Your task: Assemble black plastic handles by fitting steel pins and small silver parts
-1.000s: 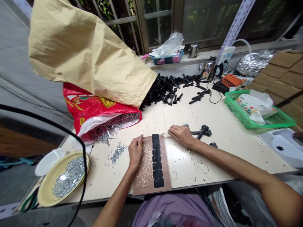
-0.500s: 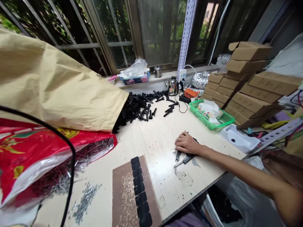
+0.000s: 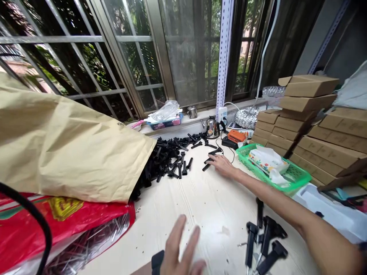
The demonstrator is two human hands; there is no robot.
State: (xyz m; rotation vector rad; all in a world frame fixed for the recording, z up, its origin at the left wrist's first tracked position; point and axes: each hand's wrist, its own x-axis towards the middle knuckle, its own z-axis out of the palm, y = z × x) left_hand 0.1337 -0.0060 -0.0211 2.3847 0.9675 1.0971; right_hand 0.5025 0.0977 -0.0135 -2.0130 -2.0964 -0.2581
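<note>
My right hand (image 3: 222,165) reaches over the table, its fingers stretched out onto a few black plastic handle-like pieces (image 3: 207,166) lying apart from the large black heap (image 3: 169,156). Whether the fingertips grip one of them does not show clearly. At the bottom edge my left hand (image 3: 183,250) is raised with fingers spread, holding nothing. Beside it a black pad (image 3: 157,261) shows on a corner of a brown board (image 3: 142,270). Several black T-shaped handles (image 3: 268,233), some with metal shafts, lie below my right forearm.
A green basket (image 3: 298,187) with a tissue pack stands right of my forearm, before stacked cardboard boxes (image 3: 329,152). Behind are a kettle (image 3: 212,128) and an orange box (image 3: 237,136). Tan paper (image 3: 71,152) and a red bag (image 3: 94,215) of thin metal pieces fill the left.
My right hand has left the black handles near the front edge and moved forward to the loose black pieces. My left hand has come into view. The view has tilted up.
</note>
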